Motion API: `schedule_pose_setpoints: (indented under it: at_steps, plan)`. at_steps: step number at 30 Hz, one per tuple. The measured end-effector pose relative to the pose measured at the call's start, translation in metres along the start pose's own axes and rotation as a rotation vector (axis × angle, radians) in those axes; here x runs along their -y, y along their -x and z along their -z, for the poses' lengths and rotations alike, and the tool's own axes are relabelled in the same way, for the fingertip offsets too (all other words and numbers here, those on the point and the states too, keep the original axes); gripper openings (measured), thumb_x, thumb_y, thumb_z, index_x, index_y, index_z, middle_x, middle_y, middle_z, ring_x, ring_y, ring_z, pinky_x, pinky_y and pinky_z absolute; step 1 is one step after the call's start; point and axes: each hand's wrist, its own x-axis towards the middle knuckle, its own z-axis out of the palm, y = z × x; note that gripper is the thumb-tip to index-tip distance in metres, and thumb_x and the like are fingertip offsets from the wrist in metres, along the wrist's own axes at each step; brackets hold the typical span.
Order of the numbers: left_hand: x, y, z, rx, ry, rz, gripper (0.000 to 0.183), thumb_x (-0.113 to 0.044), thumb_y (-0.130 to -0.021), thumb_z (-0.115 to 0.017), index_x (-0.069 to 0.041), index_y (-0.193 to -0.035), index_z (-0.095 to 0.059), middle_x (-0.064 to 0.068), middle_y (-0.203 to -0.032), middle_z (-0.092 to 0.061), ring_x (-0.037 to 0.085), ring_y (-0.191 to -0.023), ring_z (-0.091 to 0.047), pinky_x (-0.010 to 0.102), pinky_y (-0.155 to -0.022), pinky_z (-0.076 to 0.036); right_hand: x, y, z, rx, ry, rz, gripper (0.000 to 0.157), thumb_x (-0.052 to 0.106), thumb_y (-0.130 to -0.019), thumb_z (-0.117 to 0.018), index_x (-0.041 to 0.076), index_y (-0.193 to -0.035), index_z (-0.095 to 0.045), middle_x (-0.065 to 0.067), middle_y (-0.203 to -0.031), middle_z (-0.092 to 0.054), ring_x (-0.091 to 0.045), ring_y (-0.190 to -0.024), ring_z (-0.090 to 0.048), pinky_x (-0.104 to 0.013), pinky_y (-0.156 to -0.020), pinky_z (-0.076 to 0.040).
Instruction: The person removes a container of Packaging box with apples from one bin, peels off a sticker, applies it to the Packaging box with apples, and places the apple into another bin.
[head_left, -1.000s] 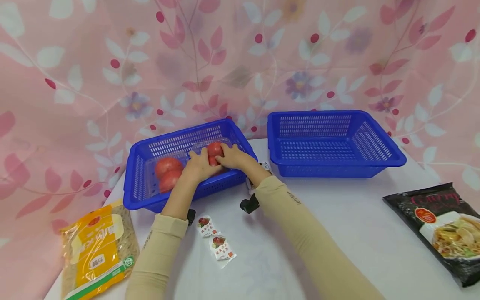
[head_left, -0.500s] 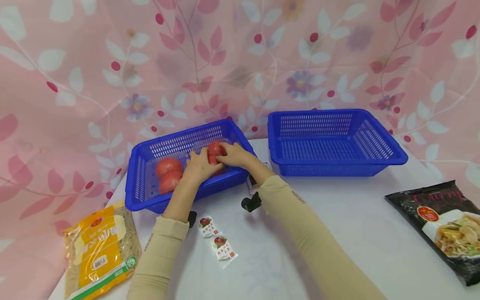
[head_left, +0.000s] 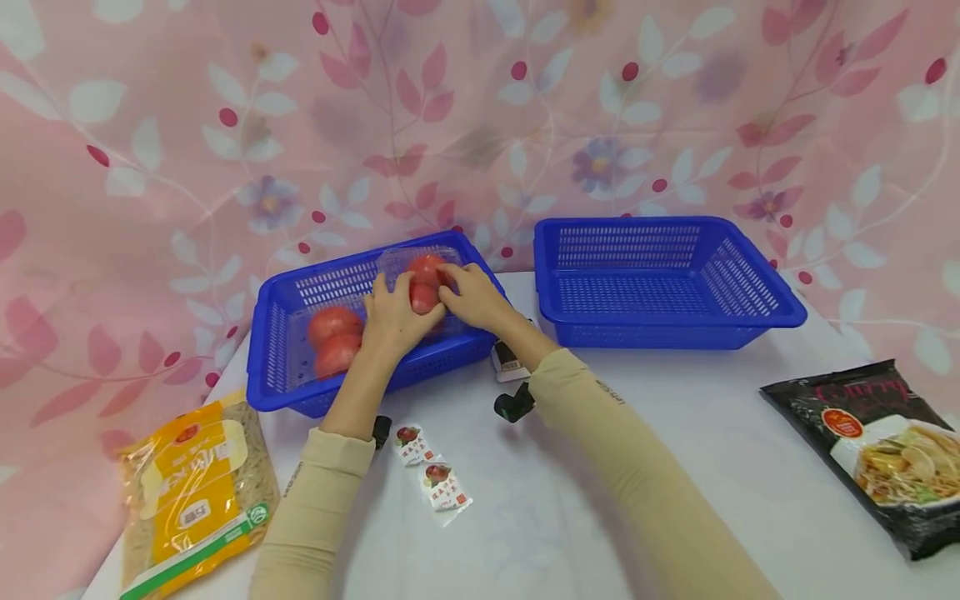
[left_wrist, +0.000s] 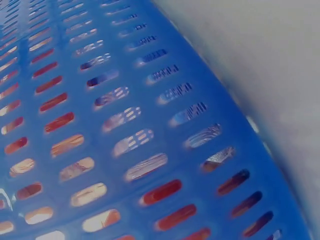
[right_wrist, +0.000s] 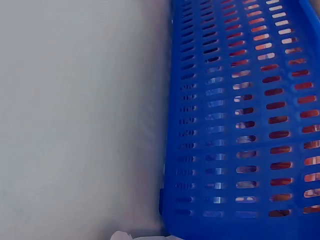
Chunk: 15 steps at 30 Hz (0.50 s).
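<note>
Fruit pack (head_left: 424, 296) is gripped btwn L hand (head_left: 396, 323) & R hand (head_left: 474, 298); long axis pointed approx. front-to-back.

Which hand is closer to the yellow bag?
Left. The left hand is to the right of the yellow bag and farther back; the right hand is even farther right and farther back.

Red fruits (head_left: 424, 298), partly covered by the left hand (head_left: 395, 321) and the right hand (head_left: 476, 298).
The right forearm (head_left: 528, 337) hides part of a small packet (head_left: 508, 367); the right edge cuts the black curry noodle bag (head_left: 888, 458).
</note>
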Motion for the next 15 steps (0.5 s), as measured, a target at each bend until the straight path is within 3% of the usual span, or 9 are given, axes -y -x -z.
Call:
schedule_pose_setpoints:
  at_steps: [7,15]
  plan:
    - [-0.006,0.004,0.006,-0.121,0.028,-0.078,0.068,-0.049,-0.076,-0.066,-0.01,-0.13,-0.047,0.029,-0.14,-0.024,0.05,-0.119,-0.03,0.06,-0.089,-0.038,0.001,0.007,0.001,-0.142,-0.055,0.005,0.045,0.023,-0.092,-0.046,0.015,-0.136,-0.045,-0.017,-0.13,-0.043,-0.029,-0.118,-0.043,-0.043,-0.093,-0.04]
    - [-0.02,0.014,0.024,-0.21,0.043,-0.125,0.066,-0.047,-0.075,-0.069,-0.012,-0.129,-0.051,0.029,-0.14,-0.025,0.049,-0.12,-0.03,0.062,-0.091,-0.034,0.013,0.018,0.019,-0.226,-0.052,0.135,0.043,0.018,-0.091,-0.046,0.01,-0.134,-0.048,-0.017,-0.128,-0.048,-0.029,-0.117,-0.045,-0.043,-0.095,-0.038]
